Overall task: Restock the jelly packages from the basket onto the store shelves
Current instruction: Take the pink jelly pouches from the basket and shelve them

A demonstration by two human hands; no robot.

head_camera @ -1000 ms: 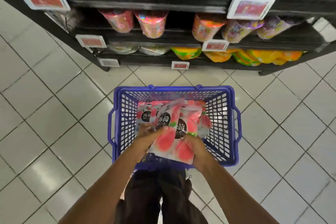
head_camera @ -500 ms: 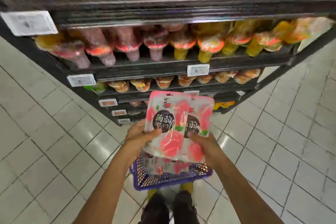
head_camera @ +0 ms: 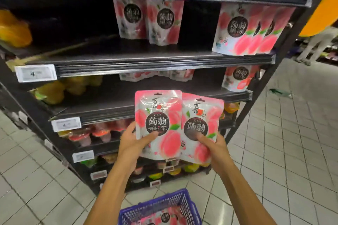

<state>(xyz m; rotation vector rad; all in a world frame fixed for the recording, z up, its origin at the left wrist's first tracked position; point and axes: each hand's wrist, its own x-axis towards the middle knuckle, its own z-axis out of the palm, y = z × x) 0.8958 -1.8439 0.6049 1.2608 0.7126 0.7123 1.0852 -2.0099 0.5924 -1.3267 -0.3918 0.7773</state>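
- The left hand (head_camera: 131, 142) grips the left peach jelly pouch (head_camera: 161, 113) by its lower left edge, thumb pressed on the front and fingers curled behind.
- The right hand (head_camera: 214, 150) grips the right peach jelly pouch (head_camera: 203, 113) at its lower part, thumb on the dark round label.
- Both pouches are upright in the centre of the frame, side by side, the left one overlapping the right one's edge, in front of the black store shelves (head_camera: 146, 62).
- The blue basket (head_camera: 161, 203) sits on the tiled floor (head_camera: 292, 142) at the bottom centre, with more pouches in the basket (head_camera: 165, 217).
- On the upper-centre shelf two standing pouches (head_camera: 149, 21) are set back, well apart from a front row of pouches (head_camera: 247, 31) at the right end.
- One shelf below, flat pouches (head_camera: 155, 76) lie at the back and a lone upright pouch (head_camera: 237, 78) stands at the right.
- White price tags (head_camera: 35, 73) are fixed to the shelf edges at the left.
- Yellow jelly packs (head_camera: 14, 29) fill the left edge; they are blurred.
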